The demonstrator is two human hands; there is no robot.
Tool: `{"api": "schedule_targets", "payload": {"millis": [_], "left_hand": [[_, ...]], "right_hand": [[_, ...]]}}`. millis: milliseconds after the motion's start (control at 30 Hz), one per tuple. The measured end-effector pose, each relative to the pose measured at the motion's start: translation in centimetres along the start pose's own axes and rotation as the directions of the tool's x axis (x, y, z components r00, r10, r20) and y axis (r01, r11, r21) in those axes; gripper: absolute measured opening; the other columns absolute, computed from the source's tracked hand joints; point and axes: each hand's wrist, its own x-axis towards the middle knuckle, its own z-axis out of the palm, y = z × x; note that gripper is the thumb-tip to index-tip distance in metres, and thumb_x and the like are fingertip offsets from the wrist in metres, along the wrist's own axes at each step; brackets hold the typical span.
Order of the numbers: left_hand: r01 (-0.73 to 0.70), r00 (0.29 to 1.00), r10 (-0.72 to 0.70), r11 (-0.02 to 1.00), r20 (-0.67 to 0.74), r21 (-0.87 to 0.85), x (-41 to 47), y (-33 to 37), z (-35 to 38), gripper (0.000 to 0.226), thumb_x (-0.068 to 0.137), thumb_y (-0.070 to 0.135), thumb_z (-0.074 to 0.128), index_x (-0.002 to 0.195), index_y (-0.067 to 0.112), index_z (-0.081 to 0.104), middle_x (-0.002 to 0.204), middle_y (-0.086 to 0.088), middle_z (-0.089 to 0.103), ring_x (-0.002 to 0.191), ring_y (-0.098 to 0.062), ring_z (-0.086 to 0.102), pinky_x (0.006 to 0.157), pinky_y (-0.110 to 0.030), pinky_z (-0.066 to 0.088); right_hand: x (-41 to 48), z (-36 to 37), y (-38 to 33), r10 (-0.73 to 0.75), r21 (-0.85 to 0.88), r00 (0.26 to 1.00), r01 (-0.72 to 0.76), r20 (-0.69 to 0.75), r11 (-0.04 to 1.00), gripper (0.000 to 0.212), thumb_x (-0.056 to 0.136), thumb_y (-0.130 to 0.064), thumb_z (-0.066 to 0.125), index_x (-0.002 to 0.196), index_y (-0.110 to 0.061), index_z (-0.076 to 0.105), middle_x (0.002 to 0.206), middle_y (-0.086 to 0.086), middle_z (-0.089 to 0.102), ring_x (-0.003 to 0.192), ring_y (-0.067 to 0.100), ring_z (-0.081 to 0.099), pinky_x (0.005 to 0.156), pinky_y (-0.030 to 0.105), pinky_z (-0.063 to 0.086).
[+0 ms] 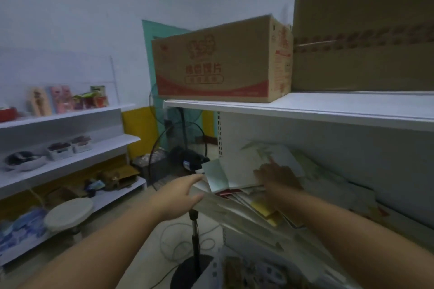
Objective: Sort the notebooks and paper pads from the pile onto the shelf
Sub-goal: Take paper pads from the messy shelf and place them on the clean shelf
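A loose pile of notebooks and paper pads [253,204] lies on the middle shelf [234,225] of the white rack on the right. On top sits a white notebook with a green leaf print [246,164], beside a pale green pad [215,177]. My right hand [278,177] lies flat on the white notebook with fingers straight. My left hand [182,195] hovers open at the shelf's left end, fingertips near the pale green pad's corner. More leaf-print notebooks [328,178] lean against the shelf back to the right. Yellow pads [263,207] show lower in the pile.
A printed cardboard box [220,61] and a bigger brown box [361,37] stand on the upper shelf [305,108]. A floor fan [192,237] stands just left of the rack. A round stool [69,214] and stocked wall shelves [70,148] are at left.
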Motion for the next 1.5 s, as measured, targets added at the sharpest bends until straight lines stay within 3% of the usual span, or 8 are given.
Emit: {"api": "schedule_targets", "payload": {"millis": [267,367,467,700,833,967,1267,1500], "left_hand": [[-0.032,0.983,-0.035,0.933,-0.179,-0.357,8.2,-2.6,0.6,0.027,0.094,0.021,0.055,0.120,0.017,0.064,0.116,0.000,0.066,0.100,-0.011,0.060,0.084,-0.026,0.047],[0.059,0.930,-0.316,0.628,-0.185,-0.776,10.7,-2.1,-0.7,0.022,0.096,0.019,0.052,0.108,0.002,0.062,0.093,-0.010,0.068,0.084,-0.022,0.063,0.080,-0.041,0.055],[0.284,0.940,-0.261,0.245,0.219,-0.927,11.7,-2.4,-2.6,0.046,0.099,0.042,0.041,0.113,0.001,0.055,0.101,-0.019,0.066,0.091,-0.034,0.067,0.073,-0.040,0.055],[0.428,0.900,-0.032,0.263,0.436,-0.865,12.2,-4.0,-2.3,0.036,0.079,0.007,0.055,0.115,0.012,0.057,0.080,-0.019,0.073,0.071,-0.032,0.070,0.057,-0.034,0.059],[0.368,0.917,0.053,0.266,0.395,-0.891,13.9,-4.5,-1.5,0.050,0.077,0.000,0.057,0.117,0.031,0.056,0.099,-0.019,0.071,0.081,-0.036,0.068,0.059,-0.037,0.058],[0.270,0.942,0.142,0.225,0.305,-0.936,15.8,-5.0,-1.6,0.057,0.072,0.001,0.063,0.117,0.034,0.055,0.112,-0.020,0.066,0.086,-0.037,0.067,0.056,-0.038,0.057],[0.180,0.958,0.159,0.305,0.236,-0.935,19.4,-11.0,-3.9,0.042,0.068,0.006,0.066,0.105,0.026,0.061,0.112,-0.021,0.065,0.099,-0.045,0.062,0.078,-0.052,0.054],[0.231,0.934,0.210,0.267,0.290,-0.936,19.9,-13.1,-2.3,0.043,0.085,0.000,0.058,0.126,0.015,0.054,0.101,-0.015,0.069,0.082,-0.033,0.067,0.059,-0.036,0.055]], "right_hand": [[-0.8,-1.4,1.9,0.017,0.134,0.929,0.035,-0.369,0.990,0.036,0.083,-0.022,0.052,0.114,-0.007,0.064,0.107,0.015,0.066,0.090,0.032,0.068,0.065,0.036,0.055],[-0.3,-2.1,3.5,0.102,0.236,0.828,0.038,-0.552,0.971,0.038,0.072,-0.022,0.043,0.093,-0.007,0.072,0.081,0.010,0.072,0.063,0.024,0.070,0.049,0.025,0.052],[1.1,-3.4,2.6,0.072,0.260,0.747,0.138,-0.661,0.956,0.029,0.074,-0.011,0.054,0.096,-0.006,0.071,0.091,0.010,0.073,0.074,0.023,0.071,0.073,0.022,0.048],[3.9,-3.4,-1.6,-0.324,0.098,0.681,0.503,-0.656,0.859,0.035,0.075,-0.005,0.077,0.108,-0.012,0.070,0.116,0.004,0.067,0.113,0.017,0.058,0.105,0.031,0.043],[5.6,-3.9,-0.8,-0.213,0.122,0.792,0.340,-0.572,0.933,0.034,0.094,-0.019,0.056,0.126,-0.029,0.057,0.141,-0.012,0.045,0.132,-0.007,0.022,0.117,0.020,-0.002],[5.6,-3.4,-0.9,-0.130,0.202,0.799,0.300,-0.587,0.932,0.032,0.091,-0.015,0.051,0.121,-0.021,0.062,0.135,0.006,0.053,0.126,0.013,0.045,0.106,0.028,0.039],[4.5,-2.5,-6.4,0.435,0.317,0.897,-0.391,-0.078,0.864,0.023,0.095,-0.030,0.044,0.114,-0.019,0.052,0.096,0.005,0.065,0.083,0.023,0.059,0.063,0.026,0.041],[4.3,-2.2,-11.7,0.745,0.430,0.661,-0.702,0.095,0.568,0.034,0.085,-0.040,0.055,0.100,-0.010,0.051,0.095,0.009,0.062,0.087,0.025,0.058,0.062,0.027,0.043]]}}
